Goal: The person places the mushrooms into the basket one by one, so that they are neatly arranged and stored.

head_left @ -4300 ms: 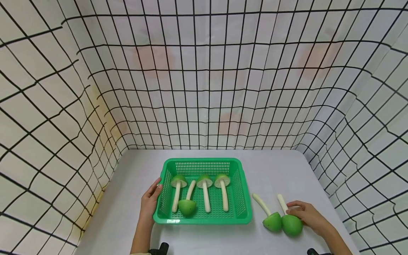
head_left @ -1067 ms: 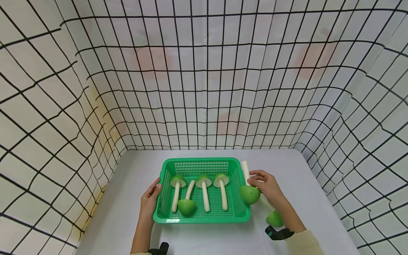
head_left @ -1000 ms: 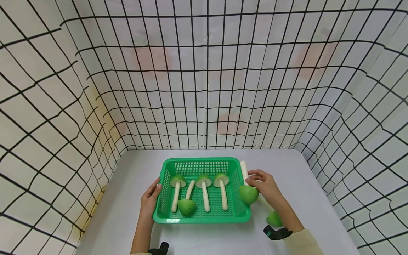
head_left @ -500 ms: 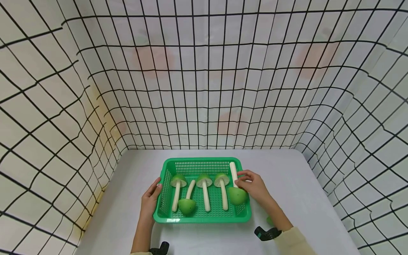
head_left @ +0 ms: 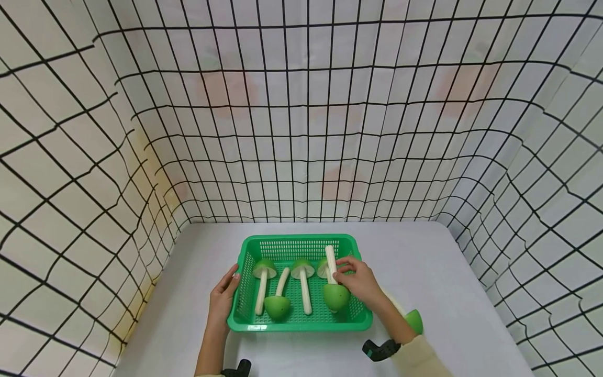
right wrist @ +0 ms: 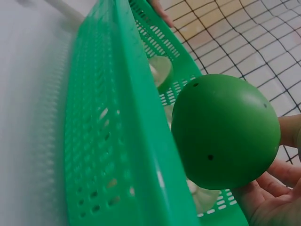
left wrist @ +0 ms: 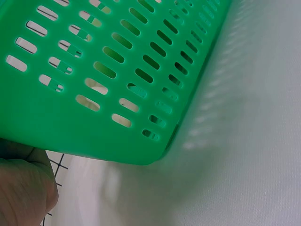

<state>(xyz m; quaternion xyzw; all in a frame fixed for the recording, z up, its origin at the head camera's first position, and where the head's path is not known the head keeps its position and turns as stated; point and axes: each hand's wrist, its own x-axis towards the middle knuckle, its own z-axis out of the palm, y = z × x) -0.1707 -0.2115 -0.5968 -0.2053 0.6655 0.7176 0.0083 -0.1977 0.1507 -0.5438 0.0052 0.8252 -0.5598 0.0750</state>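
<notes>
My left hand (head_left: 222, 293) grips the left rim of a green plastic basket (head_left: 299, 328), with the hand also at the rim's edge in the left wrist view. Over the right part of the basket, my right hand (head_left: 360, 283) pinches the white stem of a green-capped mushroom (head_left: 336, 297). Its cap points toward me and fills much of the right wrist view. The held mushroom partly covers another mushroom (head_left: 322, 268) in the basket. Further left lie an upright-laid mushroom (head_left: 302, 268), a cap-down one (head_left: 277, 308) and a leftmost one (head_left: 265, 268).
On the white table (head_left: 452, 272), one more mushroom (head_left: 413, 320) lies right of the basket, partly hidden by my right forearm. White walls covered by a black grid net (head_left: 308, 131) surround the table at the back and sides.
My right hand has taken a mushroom from the table at the right and carried it left, across the basket's right rim and over its inside. The left hand stays at the basket.
</notes>
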